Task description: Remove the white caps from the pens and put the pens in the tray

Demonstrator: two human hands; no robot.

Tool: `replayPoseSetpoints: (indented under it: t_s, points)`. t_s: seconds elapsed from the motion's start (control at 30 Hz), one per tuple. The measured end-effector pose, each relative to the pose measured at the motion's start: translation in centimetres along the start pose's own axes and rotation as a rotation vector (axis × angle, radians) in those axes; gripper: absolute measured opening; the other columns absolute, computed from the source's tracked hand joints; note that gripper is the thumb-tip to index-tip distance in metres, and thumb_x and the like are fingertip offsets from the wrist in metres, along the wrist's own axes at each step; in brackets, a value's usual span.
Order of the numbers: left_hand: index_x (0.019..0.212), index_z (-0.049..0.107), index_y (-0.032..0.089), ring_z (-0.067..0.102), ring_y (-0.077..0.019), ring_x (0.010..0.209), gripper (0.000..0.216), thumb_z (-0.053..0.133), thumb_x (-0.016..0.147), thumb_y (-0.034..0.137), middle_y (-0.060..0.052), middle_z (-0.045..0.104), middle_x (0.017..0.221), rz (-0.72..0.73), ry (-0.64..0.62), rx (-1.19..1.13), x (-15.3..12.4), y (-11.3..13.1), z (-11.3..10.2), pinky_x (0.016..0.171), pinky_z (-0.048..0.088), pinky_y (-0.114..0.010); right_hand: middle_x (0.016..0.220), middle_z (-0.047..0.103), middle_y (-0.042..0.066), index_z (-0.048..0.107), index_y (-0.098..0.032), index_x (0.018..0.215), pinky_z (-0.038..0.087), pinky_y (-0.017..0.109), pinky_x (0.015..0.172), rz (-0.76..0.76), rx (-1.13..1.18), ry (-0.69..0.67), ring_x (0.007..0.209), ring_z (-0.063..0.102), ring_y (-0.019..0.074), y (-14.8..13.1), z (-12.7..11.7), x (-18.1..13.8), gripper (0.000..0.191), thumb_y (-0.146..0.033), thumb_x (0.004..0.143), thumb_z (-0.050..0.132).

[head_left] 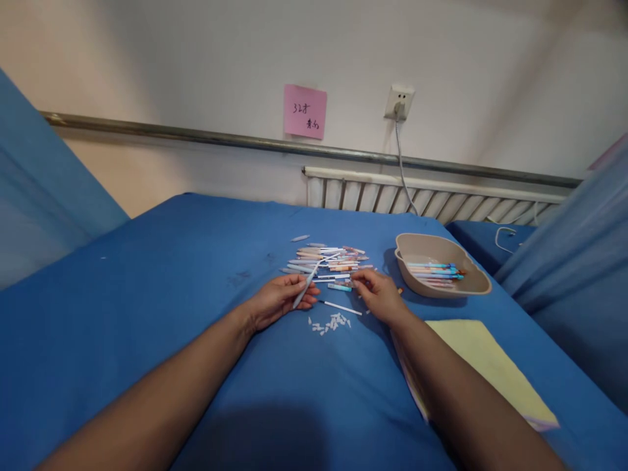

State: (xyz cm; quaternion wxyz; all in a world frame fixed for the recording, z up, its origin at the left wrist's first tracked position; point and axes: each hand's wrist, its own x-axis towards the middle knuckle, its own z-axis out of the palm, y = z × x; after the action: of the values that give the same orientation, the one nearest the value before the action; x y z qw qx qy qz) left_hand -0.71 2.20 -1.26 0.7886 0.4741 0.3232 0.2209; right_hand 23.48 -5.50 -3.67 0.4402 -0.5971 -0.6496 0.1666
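Observation:
My left hand (282,301) is closed on a grey pen barrel (305,292), tilted up to the right, with a thin white stick like a refill at its upper end. To the right, the fingers of my right hand (379,294) are pinched together at the edge of the pile; what they hold is too small to make out. Between and beyond my hands lies a pile of pen parts (338,260), with grey and orange barrels and white refills. A white refill with a dark tip (343,307) lies nearer me, above several small white cone-shaped tips (334,322).
A beige plastic basket (441,288) at the right holds several blue and pink pens (436,270). A yellow cloth or sheet (483,363) lies under my right forearm. The blue-covered table (147,275) meets a wall with a rail (220,137) and radiator (373,190). Blue curtains (579,261) hang at both sides.

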Motion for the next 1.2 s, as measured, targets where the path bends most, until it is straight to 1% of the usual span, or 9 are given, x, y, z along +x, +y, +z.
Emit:
replayPoseSetpoints:
  t_s: [0.1,0.2,0.37,0.53,0.73,0.83,0.97,1.07,1.2]
  points:
    - [0.089,0.06,0.011,0.068,-0.0144,0.074,0.012,0.064,0.082,0.02,-0.011,0.07,0.091,0.005,-0.006,-0.042,-0.1,0.0,0.0,0.073,0.054,-0.027,0.092,0.067,0.005,0.063,-0.022,0.096,0.045,0.033,0.08,-0.174,-0.168,-0.076,0.088,0.06,0.0194,-0.4,0.8,0.1,0.017,-0.018,0.084,0.051]
    - [0.089,0.061,0.01,0.068,-0.015,0.073,0.013,0.064,0.082,0.021,-0.011,0.07,0.091,0.005,-0.004,-0.063,-0.2,0.1,0.0,0.071,0.055,-0.027,0.098,0.067,0.006,0.062,-0.022,0.1,0.043,0.034,0.086,-0.228,-0.24,-0.15,0.096,0.057,0.0206,-0.3,1.5,0.2,0.021,-0.013,0.083,0.052]
    - [0.089,0.062,0.01,0.068,-0.0149,0.073,0.013,0.064,0.082,0.021,-0.011,0.07,0.091,0.006,0.0,-0.082,-0.2,0.0,-0.1,0.07,0.055,-0.027,0.099,0.066,0.006,0.062,-0.022,0.103,0.043,0.034,0.087,-0.216,-0.282,-0.176,0.098,0.057,0.0205,0.0,2.0,0.2,0.023,-0.013,0.083,0.055]
    - [0.09,0.062,0.011,0.068,-0.0147,0.073,0.012,0.064,0.082,0.02,-0.01,0.07,0.091,-0.002,0.013,-0.079,-0.2,0.1,-0.1,0.07,0.055,-0.026,0.097,0.066,0.006,0.062,-0.022,0.101,0.043,0.034,0.084,-0.211,-0.275,-0.172,0.095,0.057,0.0208,-0.1,1.6,0.3,0.02,-0.016,0.083,0.054]
    - [0.09,0.062,0.011,0.068,-0.0143,0.073,0.011,0.063,0.082,0.019,-0.01,0.07,0.091,-0.003,0.043,-0.069,-0.1,0.2,-0.2,0.068,0.056,-0.024,0.091,0.067,0.005,0.062,-0.021,0.093,0.044,0.034,0.08,-0.06,-0.278,0.03,0.085,0.059,0.0201,1.0,0.3,0.8,0.014,-0.017,0.082,0.053]
    - [0.09,0.062,0.011,0.068,-0.0142,0.074,0.011,0.063,0.083,0.019,-0.01,0.07,0.091,-0.002,0.043,-0.076,0.0,0.2,-0.3,0.068,0.056,-0.023,0.087,0.067,0.004,0.062,-0.021,0.091,0.044,0.034,0.077,0.022,-0.293,0.064,0.083,0.06,0.0198,1.6,-0.1,1.0,0.014,-0.018,0.082,0.052]
    - [0.091,0.061,0.011,0.069,-0.0145,0.073,0.01,0.061,0.084,0.017,-0.01,0.07,0.09,-0.003,0.068,-0.096,0.0,0.2,-0.2,0.067,0.056,-0.024,0.082,0.066,0.003,0.063,-0.021,0.089,0.044,0.032,0.074,0.03,-0.281,0.004,0.079,0.06,0.019,1.7,0.0,0.9,0.013,-0.017,0.08,0.054]
    - [0.091,0.062,0.01,0.069,-0.0151,0.072,0.009,0.058,0.085,0.016,-0.011,0.07,0.089,-0.004,0.086,-0.107,-0.1,0.3,-0.1,0.066,0.057,-0.024,0.082,0.066,0.004,0.063,-0.021,0.089,0.043,0.031,0.074,-0.031,-0.302,-0.048,0.08,0.059,0.0194,1.6,0.4,0.8,0.012,-0.018,0.081,0.055]
    - [0.091,0.062,0.009,0.069,-0.0156,0.072,0.009,0.056,0.086,0.014,-0.011,0.071,0.088,-0.004,0.101,-0.112,-0.1,0.3,0.1,0.066,0.057,-0.025,0.089,0.067,0.004,0.063,-0.021,0.093,0.042,0.031,0.077,-0.114,-0.326,-0.103,0.085,0.058,0.0196,1.2,0.6,0.6,0.014,-0.019,0.083,0.055]
